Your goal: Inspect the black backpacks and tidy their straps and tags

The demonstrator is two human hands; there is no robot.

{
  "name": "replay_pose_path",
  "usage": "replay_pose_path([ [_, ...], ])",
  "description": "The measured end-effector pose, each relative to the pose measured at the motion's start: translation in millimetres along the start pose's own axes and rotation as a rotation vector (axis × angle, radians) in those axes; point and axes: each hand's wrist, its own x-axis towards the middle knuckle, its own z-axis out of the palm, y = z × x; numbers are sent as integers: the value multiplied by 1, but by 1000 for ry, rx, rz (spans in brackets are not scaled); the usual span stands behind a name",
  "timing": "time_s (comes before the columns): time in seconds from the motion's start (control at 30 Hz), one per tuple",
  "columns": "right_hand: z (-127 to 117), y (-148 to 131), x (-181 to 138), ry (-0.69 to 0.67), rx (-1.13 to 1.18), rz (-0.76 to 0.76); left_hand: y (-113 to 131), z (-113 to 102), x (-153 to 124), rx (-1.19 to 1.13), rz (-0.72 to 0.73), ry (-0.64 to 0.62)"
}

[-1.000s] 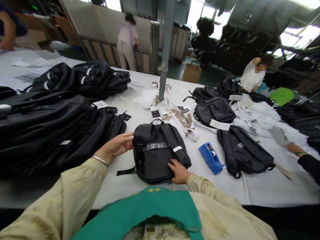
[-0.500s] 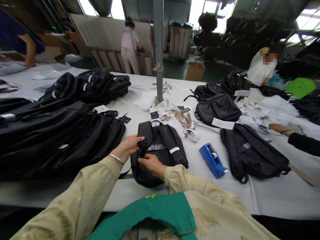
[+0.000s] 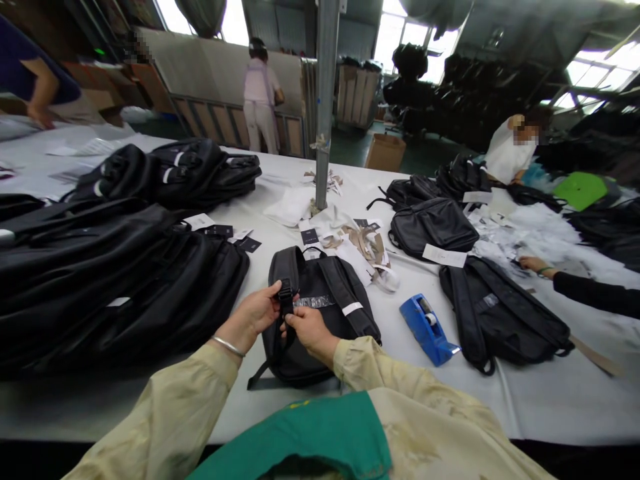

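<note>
In front of me a black backpack (image 3: pixel 320 340) lies on the white table, its shoulder straps facing up. My left hand (image 3: pixel 257 311) is closed around the buckle (image 3: pixel 285 293) at the lower end of the left shoulder strap (image 3: pixel 287 265). Just below the buckle, my right hand (image 3: pixel 311 329) pinches the narrow webbing of that same strap. A white band (image 3: pixel 353 308) wraps the right shoulder strap, and a strip of clear plastic (image 3: pixel 314 301) crosses the back panel. The webbing's loose end sticks out past the bag's lower left corner.
A blue tape dispenser (image 3: pixel 429 330) stands right of the bag, beside another black backpack (image 3: pixel 503 313). Piled black bags (image 3: pixel 115 287) fill the left. A metal post (image 3: pixel 324 107) rises behind paper scraps (image 3: pixel 367 247). A co-worker's hand (image 3: pixel 534 265) reaches in from the right.
Both hands have lifted the left strap's buckle slightly off the bag, and my right hand has moved up to the webbing. The loose webbing end now shows at lower left.
</note>
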Motion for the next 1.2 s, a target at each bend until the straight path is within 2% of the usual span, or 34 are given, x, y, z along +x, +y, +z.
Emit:
replay_pose_path([
  [0.13,7,-20,16,60,-44,-108,5,-5,6,-29,10,-107],
  [0.2,8,-19,16,37,-57,-129,10,-5,9,-37,5,-91],
  [0.3,10,-4,9,-21,-59,-72,19,-6,11,-64,13,-13],
  [0.4,15,5,13,-1,-68,-40,23,-8,12,-98,22,5],
  [0.5,21,-6,28,57,-62,-135,22,-13,14,-99,-16,-47],
  [0.6,22,-16,35,32,-102,-197,24,-17,17,-108,-20,-55],
  [0.8,21,-2,15,-82,-145,-69,37,-20,22,-159,69,-5],
  [1.0,33,-39,45,37,-159,-184,50,-12,20,-118,20,-23],
  [1.1,28,-44,47,-34,-245,-177,61,-6,18,-147,70,7],
  [1.2,18,-30,39,-95,-329,-167,70,-3,17,-167,137,38],
])
